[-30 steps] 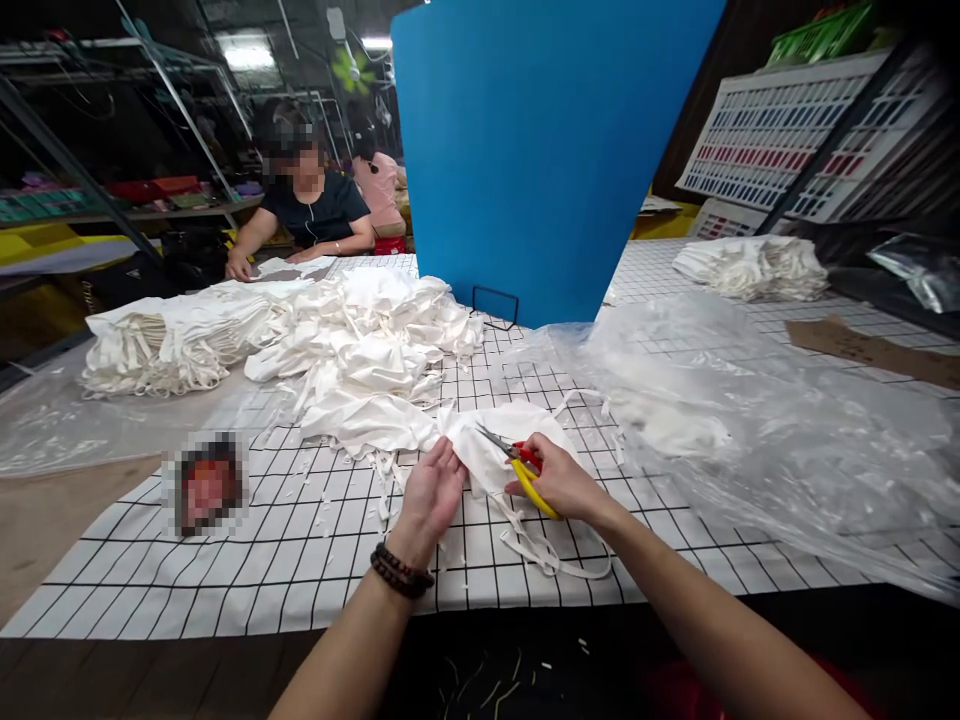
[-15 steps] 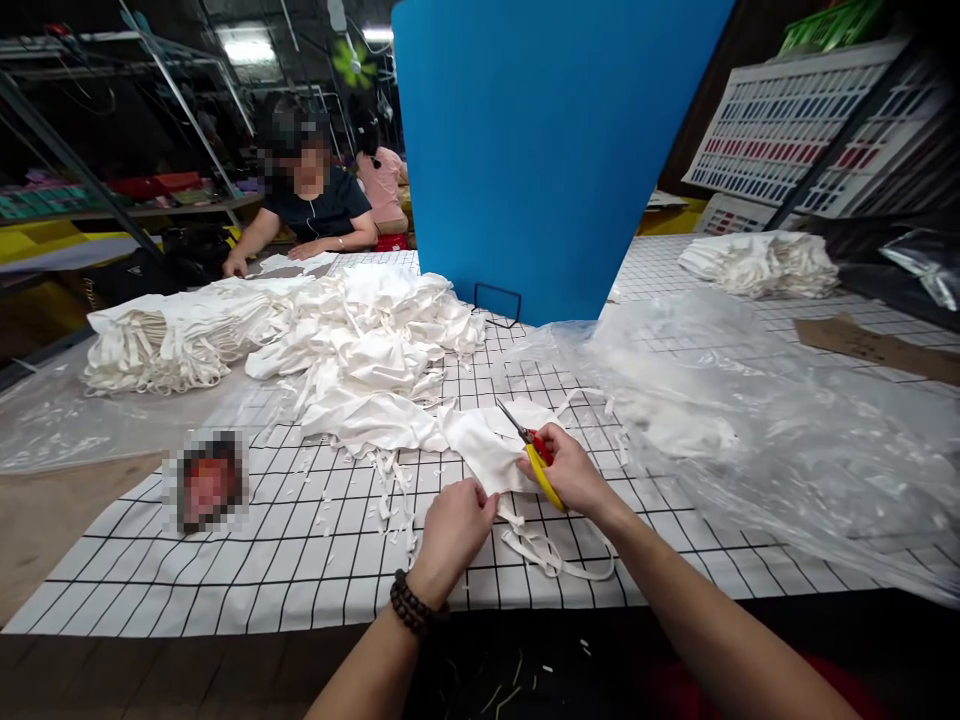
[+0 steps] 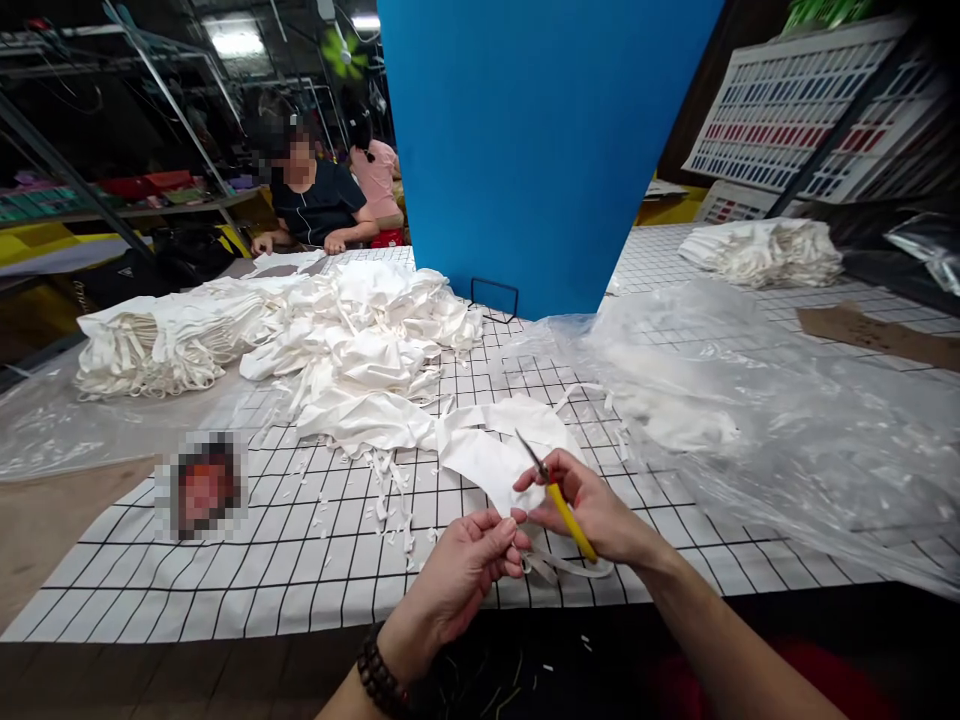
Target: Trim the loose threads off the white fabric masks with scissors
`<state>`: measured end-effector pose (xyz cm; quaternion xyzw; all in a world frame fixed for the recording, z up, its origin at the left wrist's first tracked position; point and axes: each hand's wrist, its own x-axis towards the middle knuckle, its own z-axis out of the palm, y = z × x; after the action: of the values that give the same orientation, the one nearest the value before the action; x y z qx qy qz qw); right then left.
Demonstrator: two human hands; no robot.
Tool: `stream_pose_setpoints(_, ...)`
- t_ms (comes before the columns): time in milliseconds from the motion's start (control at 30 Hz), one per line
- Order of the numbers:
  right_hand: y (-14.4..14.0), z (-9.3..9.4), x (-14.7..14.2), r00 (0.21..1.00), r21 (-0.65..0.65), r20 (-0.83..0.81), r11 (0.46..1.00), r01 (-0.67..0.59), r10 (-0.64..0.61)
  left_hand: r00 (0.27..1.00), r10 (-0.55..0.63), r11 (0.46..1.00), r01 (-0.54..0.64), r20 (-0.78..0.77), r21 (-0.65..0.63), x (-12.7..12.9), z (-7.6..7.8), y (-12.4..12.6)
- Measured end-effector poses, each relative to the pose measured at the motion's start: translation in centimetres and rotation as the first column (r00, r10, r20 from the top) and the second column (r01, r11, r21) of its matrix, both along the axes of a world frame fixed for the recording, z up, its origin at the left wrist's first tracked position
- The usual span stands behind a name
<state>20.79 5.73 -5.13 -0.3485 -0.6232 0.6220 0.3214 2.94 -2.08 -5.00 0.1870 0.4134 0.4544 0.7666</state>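
Note:
My right hand (image 3: 600,510) holds yellow-handled snips (image 3: 559,495), blades pointing up-left over a white fabric piece (image 3: 491,455) lying on the black-grid white table cover (image 3: 225,590). My left hand (image 3: 465,570) pinches the near edge of that white piece, beside its white strap (image 3: 570,570) near the table's front edge. Small white offcuts (image 3: 382,485) lie scattered to the left of the piece.
A heap of white fabric pieces (image 3: 360,340) and a stacked bundle (image 3: 150,345) lie left of centre. Clear plastic sheeting (image 3: 750,420) covers the right side. A blue board (image 3: 540,140) stands behind. Another white stack (image 3: 765,250) lies far right. Two seated people (image 3: 315,200) are at the far end.
My left hand has slid from the top of the fabric piece down to its near edge and pinched it. My right hand with the snips has moved nearer and slightly right.

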Motion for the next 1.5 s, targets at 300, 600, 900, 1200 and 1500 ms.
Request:
stream_pose_setpoints(300,-2.4,-1.0,-2.0,0.97,0.003,-0.149,0.981,0.194,-0.191,0.965,0.006,0.961,0.067,-0.262,0.27,0.3,0.7,-0.4)
stream_pose_setpoints(600,-2.6,-0.3,-2.2,0.973,-0.071,-0.125,0.979,0.189,-0.197,0.817,0.269,0.856,0.039,-0.509,0.516,0.5,-0.1,0.0)
stream_pose_setpoints(900,-2.6,2.7,3.7,0.848,0.275,0.489,0.959,0.072,-0.204,0.848,0.215,0.846,0.087,-0.485,0.526,0.2,-0.9,0.3)
stream_pose_setpoints(1200,-3.8,3.9,2.7,0.718,0.359,0.669,0.929,-0.086,-0.192,0.751,0.177,0.763,0.303,-0.636,0.57,0.0,0.4,-0.1)
stream_pose_setpoints(1500,-4.2,4.0,2.4,0.704,0.389,0.681,0.914,-0.115,-0.201,0.716,0.174,0.741,0.358,-0.677,0.569,-0.3,0.4,-0.3)
